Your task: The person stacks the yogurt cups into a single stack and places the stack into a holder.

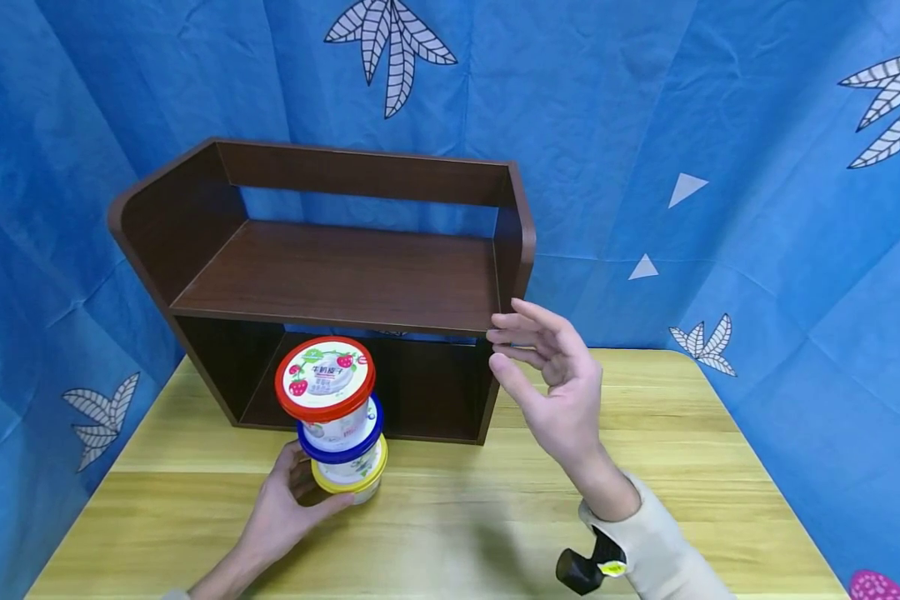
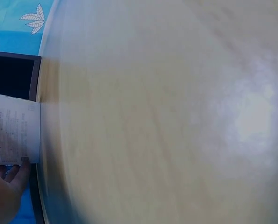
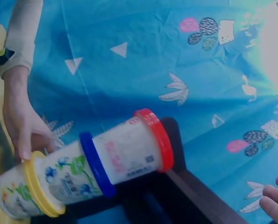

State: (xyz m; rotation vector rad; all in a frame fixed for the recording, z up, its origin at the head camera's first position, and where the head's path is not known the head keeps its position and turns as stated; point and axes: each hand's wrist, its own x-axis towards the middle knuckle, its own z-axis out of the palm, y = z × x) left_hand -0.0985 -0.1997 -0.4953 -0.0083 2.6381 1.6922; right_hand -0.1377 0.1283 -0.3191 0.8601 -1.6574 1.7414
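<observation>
Three lidded tubs stand stacked in front of the shelf: a red-lidded one [image 1: 326,379] on top, a blue-lidded one [image 1: 342,450] in the middle and a yellow-lidded one [image 1: 367,487] at the bottom. My left hand [image 1: 288,508] grips the bottom tub from the left, thumb in front; its other fingertips are partly hidden. In the right wrist view the left hand [image 3: 26,121] touches the stack just by the yellow lid [image 3: 38,184]. My right hand [image 1: 558,383] is raised right of the stack, fingers spread and slightly bent, holding nothing.
A dark brown two-level shelf [image 1: 345,275] stands at the back of the light wooden table [image 1: 435,517]. The stack is before its lower compartment. Blue patterned cloth [image 1: 585,108] hangs behind and at both sides.
</observation>
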